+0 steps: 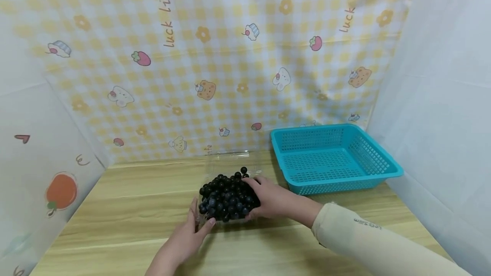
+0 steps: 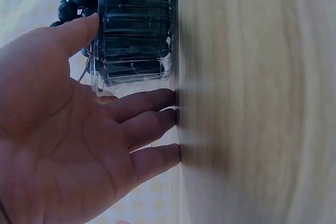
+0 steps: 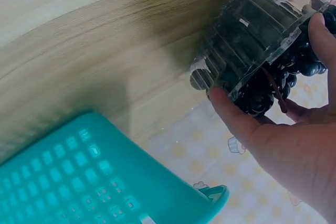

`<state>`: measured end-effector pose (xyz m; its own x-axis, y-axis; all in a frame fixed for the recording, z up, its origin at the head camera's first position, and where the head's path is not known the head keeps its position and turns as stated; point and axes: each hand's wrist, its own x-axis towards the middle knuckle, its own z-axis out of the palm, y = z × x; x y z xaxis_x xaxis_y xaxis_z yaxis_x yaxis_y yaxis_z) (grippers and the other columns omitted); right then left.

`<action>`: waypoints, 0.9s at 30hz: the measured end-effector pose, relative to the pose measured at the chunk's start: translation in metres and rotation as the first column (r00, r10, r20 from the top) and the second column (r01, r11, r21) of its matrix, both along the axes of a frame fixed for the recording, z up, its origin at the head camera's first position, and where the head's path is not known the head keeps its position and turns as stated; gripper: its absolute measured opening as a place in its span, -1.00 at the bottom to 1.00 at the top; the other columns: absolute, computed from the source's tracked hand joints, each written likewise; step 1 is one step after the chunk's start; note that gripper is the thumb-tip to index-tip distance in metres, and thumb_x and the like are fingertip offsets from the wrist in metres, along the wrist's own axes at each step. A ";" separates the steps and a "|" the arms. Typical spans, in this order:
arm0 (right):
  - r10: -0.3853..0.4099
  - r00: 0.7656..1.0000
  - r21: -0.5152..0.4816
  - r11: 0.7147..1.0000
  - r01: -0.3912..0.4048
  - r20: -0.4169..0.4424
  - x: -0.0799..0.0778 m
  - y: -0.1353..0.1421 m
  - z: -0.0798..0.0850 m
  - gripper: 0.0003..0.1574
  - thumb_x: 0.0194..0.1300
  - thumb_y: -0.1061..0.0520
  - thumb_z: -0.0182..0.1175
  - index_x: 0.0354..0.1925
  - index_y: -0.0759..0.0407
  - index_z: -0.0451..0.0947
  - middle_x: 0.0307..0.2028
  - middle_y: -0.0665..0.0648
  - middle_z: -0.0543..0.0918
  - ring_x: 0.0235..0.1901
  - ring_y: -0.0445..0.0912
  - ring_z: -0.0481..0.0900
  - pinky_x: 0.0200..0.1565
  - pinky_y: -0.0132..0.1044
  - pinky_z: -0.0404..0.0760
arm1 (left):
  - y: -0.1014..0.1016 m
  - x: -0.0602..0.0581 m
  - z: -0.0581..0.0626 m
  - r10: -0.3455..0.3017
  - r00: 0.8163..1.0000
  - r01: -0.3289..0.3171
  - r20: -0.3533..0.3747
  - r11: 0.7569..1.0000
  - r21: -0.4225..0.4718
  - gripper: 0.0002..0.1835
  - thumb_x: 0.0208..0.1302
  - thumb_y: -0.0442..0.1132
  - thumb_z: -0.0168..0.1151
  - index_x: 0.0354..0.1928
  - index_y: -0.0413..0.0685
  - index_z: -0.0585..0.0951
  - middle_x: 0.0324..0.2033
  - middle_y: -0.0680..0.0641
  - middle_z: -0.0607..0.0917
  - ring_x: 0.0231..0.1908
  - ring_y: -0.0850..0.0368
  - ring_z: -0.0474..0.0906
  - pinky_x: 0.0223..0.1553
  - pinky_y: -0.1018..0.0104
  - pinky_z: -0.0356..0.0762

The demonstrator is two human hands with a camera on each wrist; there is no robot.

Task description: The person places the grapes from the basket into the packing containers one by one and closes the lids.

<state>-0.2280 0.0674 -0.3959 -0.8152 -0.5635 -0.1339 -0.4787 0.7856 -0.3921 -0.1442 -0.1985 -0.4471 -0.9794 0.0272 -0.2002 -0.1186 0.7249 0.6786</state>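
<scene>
A bunch of dark grapes (image 1: 226, 199) is heaped in a clear plastic clamshell box (image 2: 136, 40) on the table. The box's transparent lid (image 1: 233, 161) is folded back behind them. At the front left corner, my left hand (image 1: 182, 240) has its thumb against the rim, while the other fingers stretch past the side with tips at the tabletop. My right hand (image 1: 272, 199) curls round the right end of the bunch, thumb at the box's corner and fingers over the grapes. A brown stem (image 3: 274, 88) shows near that thumb. Some right fingertips are hidden.
A turquoise plastic basket (image 1: 322, 159) with perforated sides stands at the back right, close to my right forearm. Behind the wooden table (image 1: 145, 199) hangs a yellow checked cloth (image 1: 230, 63). White sheets (image 1: 441, 97) flank both sides.
</scene>
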 end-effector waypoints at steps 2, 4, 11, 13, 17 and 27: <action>-0.016 1.000 -0.008 1.000 0.016 -0.001 0.000 -0.001 -0.001 0.33 0.16 -0.28 0.60 0.68 -0.08 0.11 0.58 0.25 0.29 0.51 0.23 0.37 0.27 0.13 0.69 | 0.000 0.001 0.000 0.002 1.000 -0.002 -0.003 1.000 -0.003 0.16 0.53 0.38 0.08 0.72 -0.17 -0.27 0.41 -0.55 0.48 0.29 -0.66 0.48 0.37 -0.52 0.37; -0.029 1.000 -0.013 1.000 0.029 -0.001 0.000 -0.002 -0.001 0.35 0.10 -0.26 0.64 0.66 -0.10 0.14 0.56 0.25 0.30 0.51 0.24 0.36 0.27 0.17 0.68 | 0.001 0.003 0.000 0.003 1.000 -0.003 -0.008 1.000 -0.008 0.16 0.53 0.38 0.08 0.72 -0.19 -0.26 0.40 -0.56 0.48 0.29 -0.66 0.49 0.37 -0.52 0.38; -0.048 0.999 -0.001 0.999 0.048 0.007 -0.001 -0.002 0.000 0.41 0.03 -0.23 0.70 0.66 -0.13 0.14 0.58 0.25 0.28 0.54 0.26 0.30 0.29 0.23 0.65 | 0.002 0.002 0.002 -0.002 1.000 0.002 0.004 1.000 -0.014 0.16 0.53 0.40 0.05 0.72 -0.18 -0.27 0.45 -0.56 0.41 0.31 -0.67 0.46 0.39 -0.53 0.36; -0.026 0.999 0.037 0.999 0.027 -0.023 0.002 -0.002 0.003 0.43 0.03 -0.26 0.68 0.67 -0.12 0.11 0.59 0.25 0.26 0.55 0.25 0.29 0.26 0.18 0.68 | 0.001 0.001 0.004 -0.012 1.000 0.013 0.015 1.000 -0.021 0.16 0.53 0.40 0.05 0.72 -0.18 -0.27 0.46 -0.55 0.40 0.29 -0.66 0.48 0.38 -0.53 0.37; 0.064 0.987 0.145 0.989 -0.043 -0.149 0.014 -0.001 0.012 0.42 0.08 -0.36 0.61 0.69 -0.10 0.10 0.62 0.25 0.23 0.58 0.25 0.27 0.27 0.14 0.70 | 0.000 0.000 0.013 -0.040 0.999 0.041 0.021 0.999 -0.024 0.18 0.52 0.34 0.14 0.71 -0.25 -0.28 0.36 -0.54 0.53 0.14 -0.50 0.66 0.31 -0.44 0.50; 0.183 0.933 0.134 0.980 -0.147 -0.309 0.043 -0.017 0.025 -0.09 0.35 -0.25 0.46 0.52 -0.02 0.42 -0.05 0.04 0.48 -0.33 -0.22 0.38 -0.45 -0.46 0.48 | 0.020 0.008 0.047 -0.164 0.956 0.041 -0.241 0.895 -0.445 0.03 0.36 0.30 0.37 0.69 0.00 0.18 0.56 -0.39 0.36 0.49 -0.48 0.36 0.32 -0.65 0.35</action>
<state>-0.1846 0.0501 -0.3712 -0.7215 -0.6905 0.0509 -0.6910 0.7135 -0.1160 -0.1365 -0.1782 -0.4003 -0.9935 0.1015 0.0517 0.1122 0.9500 0.2912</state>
